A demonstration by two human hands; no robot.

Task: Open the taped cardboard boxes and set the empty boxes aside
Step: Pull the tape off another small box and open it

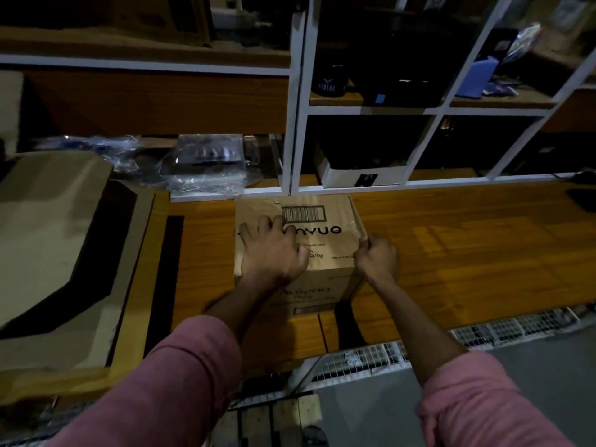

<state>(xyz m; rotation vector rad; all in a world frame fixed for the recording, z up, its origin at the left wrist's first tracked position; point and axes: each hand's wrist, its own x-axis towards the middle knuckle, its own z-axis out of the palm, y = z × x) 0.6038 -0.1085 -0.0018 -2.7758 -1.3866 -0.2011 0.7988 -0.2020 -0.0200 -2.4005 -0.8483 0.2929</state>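
Note:
A small brown cardboard box [325,233] with a barcode label and dark print stands on the wooden worktop [467,253], close to the shelf front. My left hand [274,250] lies flat on the box's top, fingers spread, pressing down. My right hand [375,258] is at the box's right top edge, fingers curled and pinched on something thin there, probably the tape; the strip itself is too dim to make out.
A large opened cardboard box [54,253] fills the left of the worktop. Plastic-wrapped packages [206,166] lie behind on the lower shelf. A white shelf frame [295,124] holds dark items, a white box [358,177] and a blue container [480,77]. Wire mesh [483,330] edges the front.

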